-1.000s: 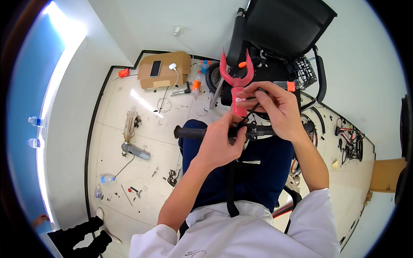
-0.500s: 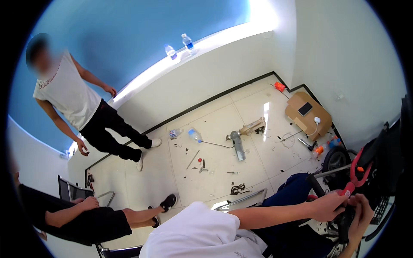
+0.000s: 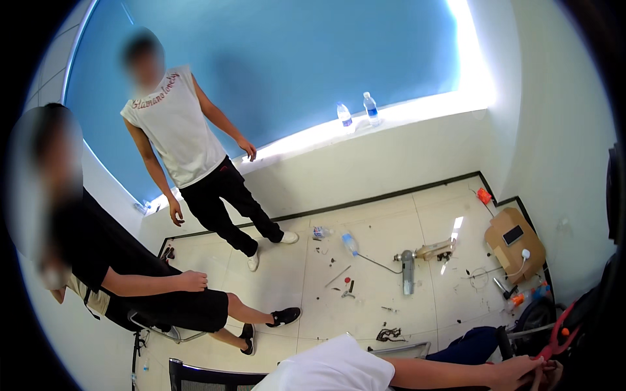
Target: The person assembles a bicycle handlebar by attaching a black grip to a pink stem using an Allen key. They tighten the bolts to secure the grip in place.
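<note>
At the lower right, my left hand [image 3: 515, 373] is closed at the lower end of a red tool with two curved arms [image 3: 562, 333]. My right hand [image 3: 553, 375] is against it, its fingers bent together; whatever they pinch is hidden. Both hands are partly cut off by the dark rim of the picture. Just beyond them stands a black wheel [image 3: 536, 317] on a frame with a metal bar. My left forearm [image 3: 443, 373] reaches across from a white sleeve.
A person in white [image 3: 176, 130] stands by the ledge; another in black [image 3: 163, 300] sits at left. On the floor lie a grey metal joint piece [image 3: 407, 274], bottles [image 3: 350, 244], small parts, and a cardboard sheet [image 3: 495, 234] with a phone [image 3: 513, 235]. Bottles [image 3: 370, 109] stand on the ledge.
My view has swung up and to the left, so the hands and red tool sit lower in the picture. More of the seated person shows. My hands stay together at the tool.
</note>
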A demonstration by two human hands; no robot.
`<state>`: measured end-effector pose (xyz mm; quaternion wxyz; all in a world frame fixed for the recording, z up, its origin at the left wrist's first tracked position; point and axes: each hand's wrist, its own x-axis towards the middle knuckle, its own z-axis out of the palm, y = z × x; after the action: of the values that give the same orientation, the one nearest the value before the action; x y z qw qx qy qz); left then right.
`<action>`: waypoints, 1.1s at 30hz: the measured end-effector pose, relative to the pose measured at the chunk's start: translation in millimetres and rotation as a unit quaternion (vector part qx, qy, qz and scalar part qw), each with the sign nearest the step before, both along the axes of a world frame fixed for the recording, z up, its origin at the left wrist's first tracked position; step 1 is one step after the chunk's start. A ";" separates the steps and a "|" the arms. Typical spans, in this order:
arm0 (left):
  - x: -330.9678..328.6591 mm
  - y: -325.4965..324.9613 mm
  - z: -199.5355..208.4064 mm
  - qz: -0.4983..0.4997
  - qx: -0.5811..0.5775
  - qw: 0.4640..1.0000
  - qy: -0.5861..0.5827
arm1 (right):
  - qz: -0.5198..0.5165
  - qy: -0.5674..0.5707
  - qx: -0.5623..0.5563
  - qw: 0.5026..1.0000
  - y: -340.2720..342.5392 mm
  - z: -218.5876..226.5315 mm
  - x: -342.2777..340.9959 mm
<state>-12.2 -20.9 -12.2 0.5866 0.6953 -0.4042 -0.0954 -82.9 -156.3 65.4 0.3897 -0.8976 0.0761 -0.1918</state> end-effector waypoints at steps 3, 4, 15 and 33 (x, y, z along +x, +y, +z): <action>-0.6 -23.9 -32.8 0.017 -0.084 0.996 0.034 | 0.041 -0.043 -0.088 0.994 -6.8 -8.6 1.6; 5.0 -18.2 -22.2 0.005 -0.081 0.996 0.031 | 0.004 -0.062 -0.092 0.994 -21.4 -30.3 3.1; 9.3 7.0 14.1 -0.044 -0.047 0.991 0.114 | 0.065 0.041 0.050 0.996 -4.9 9.5 11.8; 15.3 6.0 22.9 -0.052 0.018 0.990 0.130 | 0.021 0.032 -0.009 0.999 -9.5 6.8 10.2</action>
<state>3.1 -14.9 10.8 0.6161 0.6651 -0.3583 -0.2229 -72.7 -165.8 72.2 0.3832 -0.9079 0.0684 -0.1554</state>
